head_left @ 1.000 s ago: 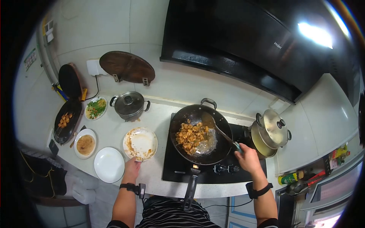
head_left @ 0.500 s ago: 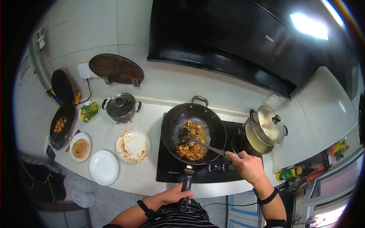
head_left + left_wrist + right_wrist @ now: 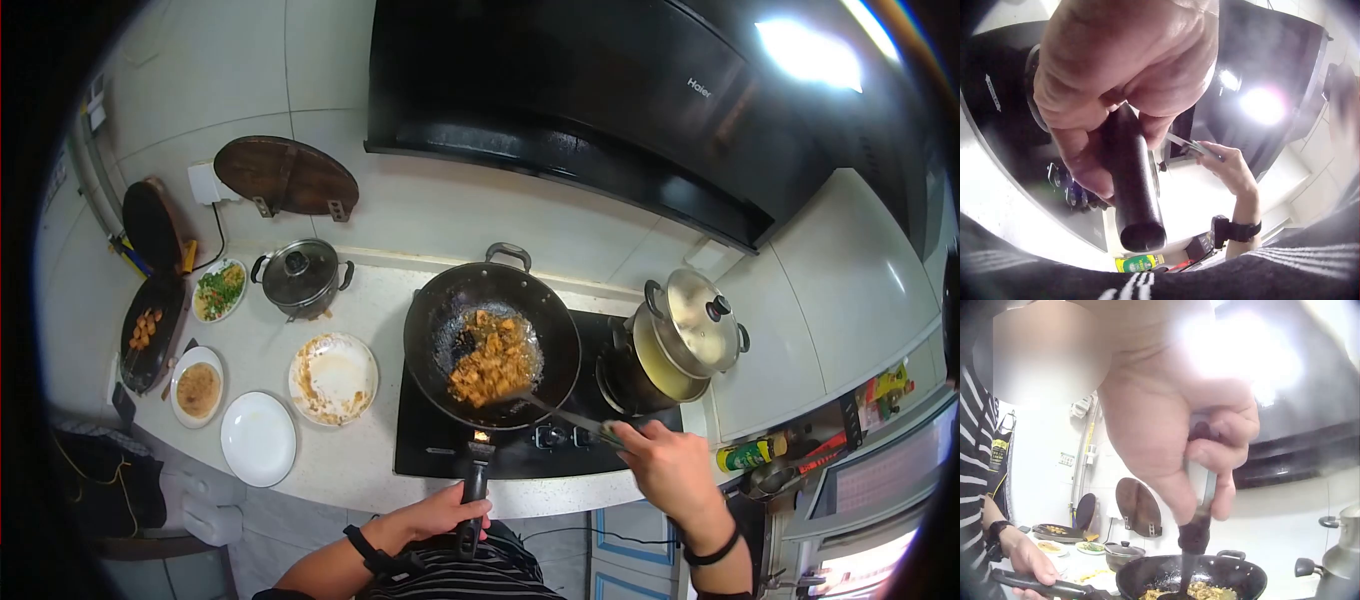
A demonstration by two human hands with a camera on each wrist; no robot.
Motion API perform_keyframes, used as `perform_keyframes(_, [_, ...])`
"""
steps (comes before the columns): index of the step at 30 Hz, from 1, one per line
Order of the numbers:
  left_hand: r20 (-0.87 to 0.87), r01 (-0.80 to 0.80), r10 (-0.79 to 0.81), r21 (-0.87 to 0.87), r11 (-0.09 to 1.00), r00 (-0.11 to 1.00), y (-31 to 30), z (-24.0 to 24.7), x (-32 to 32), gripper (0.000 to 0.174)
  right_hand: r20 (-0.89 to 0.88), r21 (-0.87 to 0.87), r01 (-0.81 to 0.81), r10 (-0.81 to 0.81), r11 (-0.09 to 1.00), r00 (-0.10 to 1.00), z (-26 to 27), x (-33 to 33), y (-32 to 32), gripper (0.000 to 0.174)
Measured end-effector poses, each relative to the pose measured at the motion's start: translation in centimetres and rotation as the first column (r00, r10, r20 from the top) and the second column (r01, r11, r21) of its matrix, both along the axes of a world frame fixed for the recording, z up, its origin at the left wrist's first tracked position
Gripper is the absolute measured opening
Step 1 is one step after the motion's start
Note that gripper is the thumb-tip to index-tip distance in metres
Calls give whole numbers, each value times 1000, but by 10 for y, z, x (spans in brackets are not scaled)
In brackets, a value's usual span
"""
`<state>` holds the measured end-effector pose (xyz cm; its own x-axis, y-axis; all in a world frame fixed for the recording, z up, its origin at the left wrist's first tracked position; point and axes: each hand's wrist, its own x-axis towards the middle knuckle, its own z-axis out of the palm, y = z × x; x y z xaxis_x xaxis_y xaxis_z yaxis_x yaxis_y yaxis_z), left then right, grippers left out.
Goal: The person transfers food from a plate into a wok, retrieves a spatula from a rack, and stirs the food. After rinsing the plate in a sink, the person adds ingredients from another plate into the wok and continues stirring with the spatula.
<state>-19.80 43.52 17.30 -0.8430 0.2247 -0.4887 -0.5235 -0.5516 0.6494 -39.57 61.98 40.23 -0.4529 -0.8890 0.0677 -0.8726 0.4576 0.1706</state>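
A black wok (image 3: 545,365) sits on the stove, with browned chunks of food (image 3: 492,360) in its bowl. My left hand (image 3: 440,510) grips the wok's long black handle (image 3: 474,490), which runs toward my body; the left wrist view shows the fingers wrapped round this handle (image 3: 1135,194). In my right hand (image 3: 672,470) is a spatula (image 3: 560,412), held by its handle, its blade down at the near edge of the food. Seen from the right wrist, the fingers curl round the spatula's handle (image 3: 1200,481). Part of the blade is hidden by food.
Left of the stove stand a sauce-stained plate (image 3: 335,378), a clean white plate (image 3: 259,438), a lidded pot (image 3: 300,278), a plate of chopped greens (image 3: 219,291) and a plate of brown paste (image 3: 197,388). A steel pot (image 3: 690,335) stands right of the wok, under the range hood (image 3: 580,110).
My left hand has left the stained plate and taken hold of the wok handle. The spatula has swept from the wok's far right side down to its near side, shifting the food.
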Motion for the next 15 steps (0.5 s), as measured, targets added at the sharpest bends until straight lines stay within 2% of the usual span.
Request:
perform_keyframes(5, [-15,-11,11,-15,1000,1000,1,4,2,38,-1,-153,122,-123,981,992,-36,-14,-29,35])
perform_keyframes(7, [-19,-19,18,-7,1000,1000,0,1,1,37,47,-243,125,-117,962,992,-31,-23,-29,33])
perform_keyframes(10, [-21,-44,44,-12,999,999,3,2,2,37,108,-284,185,-161,941,981,-21,-32,-30,34])
perform_keyframes(14, [-103,-50,47,-24,998,994,8,-21,0,25,46,-372,96,-85,923,995,-63,-40,-59,36])
perform_keyframes(15, [-93,-53,51,-19,998,994,8,-17,2,24,65,-338,103,-86,936,994,-77,-40,-66,38])
